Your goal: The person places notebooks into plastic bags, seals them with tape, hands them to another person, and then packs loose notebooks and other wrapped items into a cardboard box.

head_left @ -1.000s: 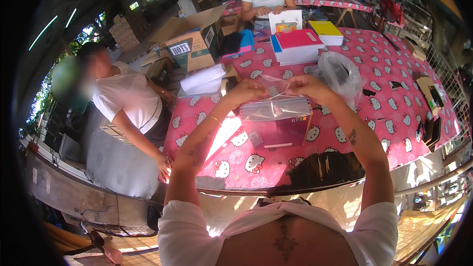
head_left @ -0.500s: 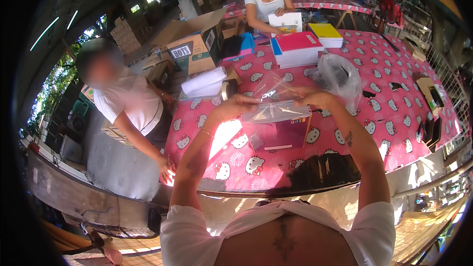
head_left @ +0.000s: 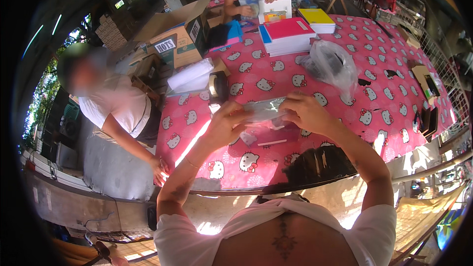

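A purple book (head_left: 271, 137) lies on the pink table in front of me, in a clear plastic bag (head_left: 263, 111). My left hand (head_left: 228, 122) pinches the bag at its left side, fingers closed. At the right side my right hand (head_left: 306, 113) grips the same plastic, its fingers curled over the edge. The film is stretched flat and shiny between the two hands, over the book's far part. My hands and the glare hide part of the cover.
A crumpled clear plastic bag (head_left: 332, 66) lies beyond my right hand. Behind it stand red-topped books (head_left: 288, 29) and yellow-topped books (head_left: 317, 18). A white roll (head_left: 190, 76) and a cardboard box (head_left: 177, 44) are at left. One person stands at left, another across the table.
The raised, loose plastic has come down and is folded flat over the book's far part. Both hands have closed in on it. The person across has lifted one hand from the book there.
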`<state>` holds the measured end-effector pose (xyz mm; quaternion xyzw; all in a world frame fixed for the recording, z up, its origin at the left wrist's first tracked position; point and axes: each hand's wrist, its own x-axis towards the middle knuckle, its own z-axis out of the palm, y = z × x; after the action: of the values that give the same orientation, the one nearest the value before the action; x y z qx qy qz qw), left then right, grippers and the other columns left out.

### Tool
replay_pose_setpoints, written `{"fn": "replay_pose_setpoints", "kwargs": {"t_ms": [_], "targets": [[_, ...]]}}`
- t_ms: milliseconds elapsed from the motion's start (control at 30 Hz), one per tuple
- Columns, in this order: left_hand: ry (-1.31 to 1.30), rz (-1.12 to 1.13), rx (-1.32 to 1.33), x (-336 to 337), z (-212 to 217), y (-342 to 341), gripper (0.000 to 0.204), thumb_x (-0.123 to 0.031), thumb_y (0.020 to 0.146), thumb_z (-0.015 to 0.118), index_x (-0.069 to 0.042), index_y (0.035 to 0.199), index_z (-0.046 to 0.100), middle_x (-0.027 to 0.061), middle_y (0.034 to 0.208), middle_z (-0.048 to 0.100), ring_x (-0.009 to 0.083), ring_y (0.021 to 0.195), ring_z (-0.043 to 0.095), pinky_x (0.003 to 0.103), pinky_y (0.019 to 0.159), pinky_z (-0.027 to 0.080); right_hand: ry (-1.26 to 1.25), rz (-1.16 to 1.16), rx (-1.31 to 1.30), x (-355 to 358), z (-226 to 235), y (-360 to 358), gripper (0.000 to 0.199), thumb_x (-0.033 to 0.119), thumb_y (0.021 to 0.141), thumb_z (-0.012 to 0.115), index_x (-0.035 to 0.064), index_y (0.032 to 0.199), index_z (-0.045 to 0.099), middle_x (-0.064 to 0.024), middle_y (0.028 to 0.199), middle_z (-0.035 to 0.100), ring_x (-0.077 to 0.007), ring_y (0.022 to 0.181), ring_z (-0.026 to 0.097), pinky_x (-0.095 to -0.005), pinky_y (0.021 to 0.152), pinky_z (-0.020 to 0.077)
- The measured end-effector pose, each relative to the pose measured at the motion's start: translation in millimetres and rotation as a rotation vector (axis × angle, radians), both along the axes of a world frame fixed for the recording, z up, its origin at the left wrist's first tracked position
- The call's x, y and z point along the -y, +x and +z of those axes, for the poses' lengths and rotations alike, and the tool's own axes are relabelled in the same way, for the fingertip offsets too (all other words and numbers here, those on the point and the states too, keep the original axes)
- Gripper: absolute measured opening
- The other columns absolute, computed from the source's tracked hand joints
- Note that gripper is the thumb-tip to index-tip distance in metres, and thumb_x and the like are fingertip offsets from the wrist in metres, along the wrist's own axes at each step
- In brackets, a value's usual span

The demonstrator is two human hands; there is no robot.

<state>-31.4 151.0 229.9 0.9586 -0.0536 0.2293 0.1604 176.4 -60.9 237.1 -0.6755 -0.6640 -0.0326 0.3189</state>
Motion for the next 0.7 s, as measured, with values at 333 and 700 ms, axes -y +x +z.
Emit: {"fn": "replay_pose_setpoints", "kwargs": {"t_ms": [333, 700], "targets": [[-0.268, 0.172, -0.355, -22, 15, 51, 0.049, -0.03, 0.083, 0.077, 0.004, 0.116, 0.064, 0.0174, 0.099, 0.067, 0.0254, 0.087, 0.064, 0.033, 0.073, 0.05, -0.295, 0.07, -0.307, -38, -7, 65, 0.041, 0.023, 0.082, 0.079, 0.0048, 0.114, 0.061, -0.0108, 0.101, 0.068, -0.0217, 0.089, 0.066, -0.0345, 0.075, 0.0511], [-1.116, -0.067, -0.716, -71, -25, 148, 0.037, -0.031, 0.09, 0.072, -0.001, 0.111, 0.069, 0.0057, 0.092, 0.069, 0.0128, 0.086, 0.064, 0.024, 0.076, 0.049, -0.294, 0.144, -0.823, -31, -18, 62, 0.038, 0.019, 0.09, 0.073, 0.0024, 0.121, 0.06, -0.0065, 0.106, 0.069, -0.0122, 0.098, 0.063, -0.0293, 0.086, 0.0492]]}}
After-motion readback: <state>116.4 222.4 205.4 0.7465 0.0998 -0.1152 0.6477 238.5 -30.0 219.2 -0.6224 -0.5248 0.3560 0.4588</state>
